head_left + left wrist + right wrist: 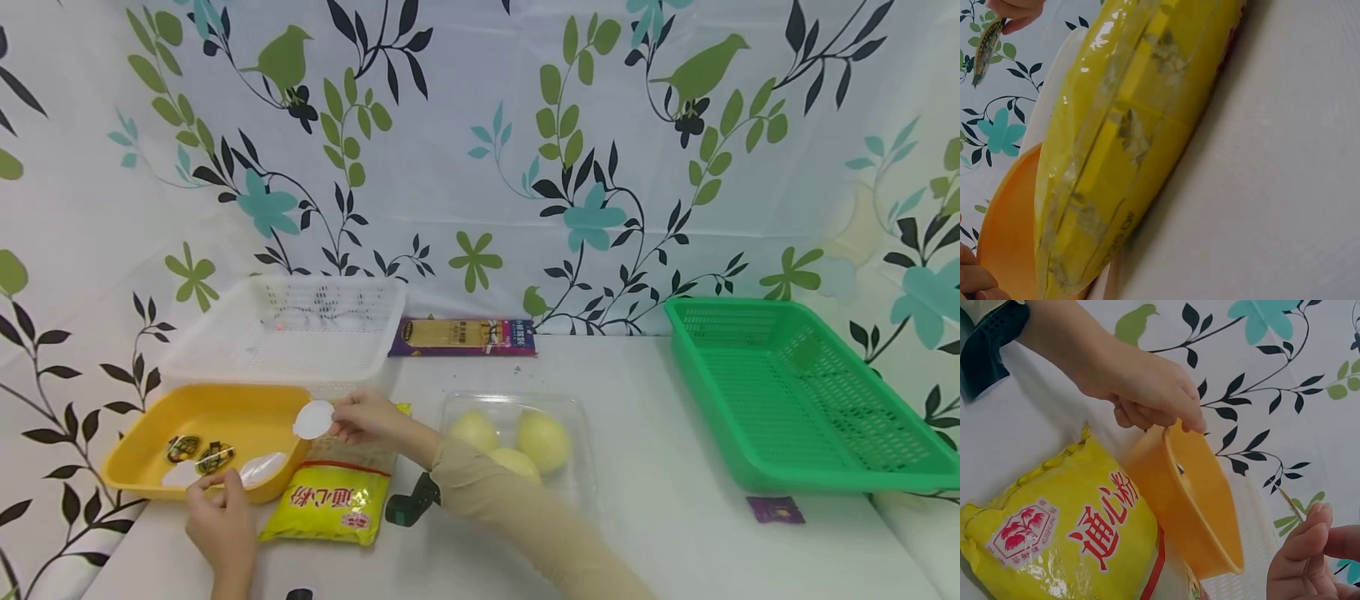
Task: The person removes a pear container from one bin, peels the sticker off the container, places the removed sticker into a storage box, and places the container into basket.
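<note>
Right hand pinches a round packet above the yellow tray

The right hand point(367, 421) pinches a small round packet point(312, 420) by its edge, with thumb and fingers together. From the head view, the packet shows a white side and is over the right end of the yellow tray point(255, 408). In the wrist views it looks thin, with gold and green on it. The left hand point(222, 525) grips the near rim of the tray, with its fingers curled.

Inside the tray are two patterned packets point(215, 457) and two white packets point(262, 469), close to the near side. Just right of the tray lies a shiny yellow macaroni bag point(330, 500) with big red writing. A white basket point(352, 367) is behind the tray, and a long purple noodle pack point(462, 337) lies beside the basket, near the flowery cloth point(435, 192).

Near the middle of the white table point(645, 500) is a clear plastic box point(585, 475) with three pale yellow round fruits point(543, 442) in it. Far to the right is a green basket point(847, 477). A tiny purple packet point(776, 510) lies near its front.
</note>
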Motion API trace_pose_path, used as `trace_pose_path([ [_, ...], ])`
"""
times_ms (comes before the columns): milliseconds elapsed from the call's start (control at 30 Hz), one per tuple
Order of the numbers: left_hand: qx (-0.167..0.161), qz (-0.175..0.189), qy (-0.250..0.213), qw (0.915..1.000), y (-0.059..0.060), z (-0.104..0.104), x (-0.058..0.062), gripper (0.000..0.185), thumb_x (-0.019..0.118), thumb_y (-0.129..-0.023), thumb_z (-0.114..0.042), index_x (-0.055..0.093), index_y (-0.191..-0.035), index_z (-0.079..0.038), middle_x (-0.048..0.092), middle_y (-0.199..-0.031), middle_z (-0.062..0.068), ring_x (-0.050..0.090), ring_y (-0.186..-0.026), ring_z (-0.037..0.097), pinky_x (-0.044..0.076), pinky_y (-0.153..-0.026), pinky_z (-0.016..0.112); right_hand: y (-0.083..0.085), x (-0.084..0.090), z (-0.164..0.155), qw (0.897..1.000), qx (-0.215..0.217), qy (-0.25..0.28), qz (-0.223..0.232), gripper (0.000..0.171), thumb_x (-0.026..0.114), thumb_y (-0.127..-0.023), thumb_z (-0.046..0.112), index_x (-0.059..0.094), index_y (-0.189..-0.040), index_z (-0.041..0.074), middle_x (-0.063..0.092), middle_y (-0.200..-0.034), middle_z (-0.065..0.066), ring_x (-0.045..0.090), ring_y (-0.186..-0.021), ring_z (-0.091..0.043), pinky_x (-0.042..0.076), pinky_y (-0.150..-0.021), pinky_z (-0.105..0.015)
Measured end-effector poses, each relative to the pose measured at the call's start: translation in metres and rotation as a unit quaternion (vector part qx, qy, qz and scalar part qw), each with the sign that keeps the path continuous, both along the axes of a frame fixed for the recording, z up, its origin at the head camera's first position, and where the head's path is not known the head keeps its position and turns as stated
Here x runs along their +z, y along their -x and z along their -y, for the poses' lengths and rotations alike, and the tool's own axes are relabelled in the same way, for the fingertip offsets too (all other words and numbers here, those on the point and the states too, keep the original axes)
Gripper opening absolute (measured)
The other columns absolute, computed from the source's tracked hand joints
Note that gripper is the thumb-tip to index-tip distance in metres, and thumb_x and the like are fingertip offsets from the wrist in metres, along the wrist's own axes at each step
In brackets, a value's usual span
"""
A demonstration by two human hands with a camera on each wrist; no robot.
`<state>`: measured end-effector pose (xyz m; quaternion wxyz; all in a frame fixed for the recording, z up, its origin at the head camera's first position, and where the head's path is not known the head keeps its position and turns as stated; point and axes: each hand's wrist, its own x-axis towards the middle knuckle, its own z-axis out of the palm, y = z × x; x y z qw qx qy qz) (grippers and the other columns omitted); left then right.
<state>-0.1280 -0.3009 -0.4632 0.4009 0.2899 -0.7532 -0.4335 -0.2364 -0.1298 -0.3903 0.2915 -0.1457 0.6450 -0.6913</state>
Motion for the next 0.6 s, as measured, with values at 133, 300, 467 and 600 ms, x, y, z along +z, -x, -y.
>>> trace_pose_path([
  [133, -0.003, -0.012, -0.057, 0.9983, -0.003, 0.008, 0.001, 0.021, 0.061, -0.085, -0.023, 0.042, -0.092, -0.017, 0.041, -0.043, -0.017, 0.032, -0.033, -0.001, 0.025, -0.036, 0.014, -0.002, 0.001, 0.018, 1.000, -0.016, -0.007, 0.015, 0.011, 0.052, -0.087, 0.005, 0.060, -0.084, -0.003, 0.056, -0.060, -0.005, 0.047, -0.045, -0.008, 0.040, -0.043, -0.015],
  [300, -0.001, 0.018, -0.058, 0.9981, -0.007, 0.012, 0.000, 0.026, 0.066, -0.081, -0.022, 0.041, -0.091, -0.022, 0.039, -0.041, -0.013, 0.030, -0.033, 0.001, 0.024, -0.038, 0.016, -0.008, -0.001, 0.035, 0.996, -0.085, -0.019, 0.002, 0.007, 0.053, -0.086, 0.002, 0.059, -0.086, -0.002, 0.058, -0.061, -0.009, 0.048, -0.045, -0.011, 0.042, -0.045, -0.020],
  [467, 0.009, 0.021, -0.052, 0.9984, -0.008, 0.012, -0.004, 0.031, 0.071, -0.076, -0.022, 0.043, -0.089, -0.015, 0.038, -0.040, -0.009, 0.030, -0.034, 0.002, 0.026, -0.046, 0.018, -0.012, -0.013, 0.047, 0.990, -0.140, -0.005, -0.004, 0.003, 0.055, -0.084, 0.000, 0.055, -0.086, 0.003, 0.059, -0.061, -0.011, 0.047, -0.046, -0.012, 0.042, -0.045, -0.022],
  [600, 0.019, 0.003, -0.065, 0.9977, -0.004, 0.014, -0.007, 0.036, 0.072, -0.074, -0.023, 0.042, -0.092, -0.011, 0.039, -0.042, -0.010, 0.032, -0.037, 0.002, 0.027, -0.047, 0.018, -0.017, -0.024, 0.056, 0.991, -0.133, 0.012, 0.015, 0.003, 0.058, -0.085, 0.005, 0.058, -0.088, 0.005, 0.062, -0.064, -0.008, 0.046, -0.048, -0.012, 0.040, -0.045, -0.019],
])
